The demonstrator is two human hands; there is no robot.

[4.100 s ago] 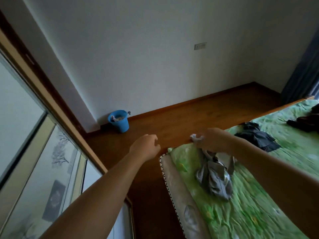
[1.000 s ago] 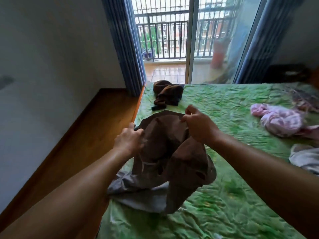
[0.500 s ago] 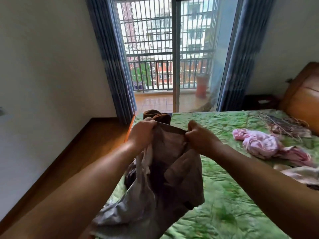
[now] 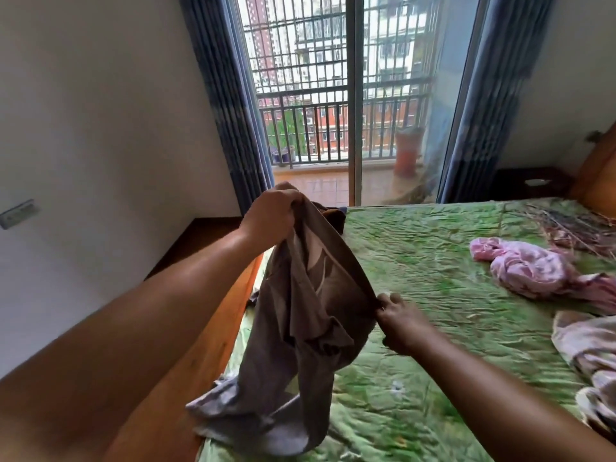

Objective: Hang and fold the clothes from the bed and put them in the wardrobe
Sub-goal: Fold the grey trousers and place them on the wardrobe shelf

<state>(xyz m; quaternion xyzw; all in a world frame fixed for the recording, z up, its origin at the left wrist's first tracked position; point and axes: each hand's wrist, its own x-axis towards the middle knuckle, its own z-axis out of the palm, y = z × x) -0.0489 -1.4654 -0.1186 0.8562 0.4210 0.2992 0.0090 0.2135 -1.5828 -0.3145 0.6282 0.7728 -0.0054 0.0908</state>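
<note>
Left of the bed (image 4: 416,261), bare wall with a socket (image 4: 18,213). Left hand (image 4: 270,215) is raised above the bed's left edge, fingers curled tight round the top edge of a brown garment (image 4: 310,311). The garment hangs from that grip, twisted, and its lower end lies bunched on the bed's near left corner. Right hand (image 4: 400,325) is lower, over the bed, pinching the garment's side edge between thumb and fingertips; other fingers loosely curled. Further right on the bed, a pink garment (image 4: 530,271) in a heap, and a pale garment (image 4: 590,355) at the bed's right side, both untouched. Wardrobe not in view.

Risks, judged: the right pinch holds little cloth and may slip if pulled taut. The bunched end sits near the bed's edge and could slide off to the floor. The twist may give a crooked fold.
</note>
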